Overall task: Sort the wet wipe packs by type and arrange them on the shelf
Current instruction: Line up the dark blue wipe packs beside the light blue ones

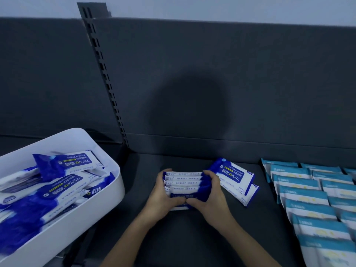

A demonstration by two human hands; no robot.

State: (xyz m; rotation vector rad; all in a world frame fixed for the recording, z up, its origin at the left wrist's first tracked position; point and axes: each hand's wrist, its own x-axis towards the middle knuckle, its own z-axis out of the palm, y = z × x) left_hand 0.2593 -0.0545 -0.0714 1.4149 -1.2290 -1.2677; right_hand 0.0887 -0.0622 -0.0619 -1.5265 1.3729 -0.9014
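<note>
A row of several dark-blue-and-white alcohol wipe packs [185, 183] stands on edge on the dark shelf [192, 237]. My left hand [163, 193] grips the row's left end and my right hand [209, 193] grips its right end, thumbs meeting at the front. Just right of them, two more alcohol wipe packs [236, 178] lie flat, overlapping. Light-blue-and-white wipe packs [308, 199] lie in two overlapping rows at the right.
A white bin [107, 199] at the left holds several loose alcohol wipe packs [57, 182]. The shelf's dark back panel [212, 83] rises behind, with a slotted upright post [107, 79] left of centre.
</note>
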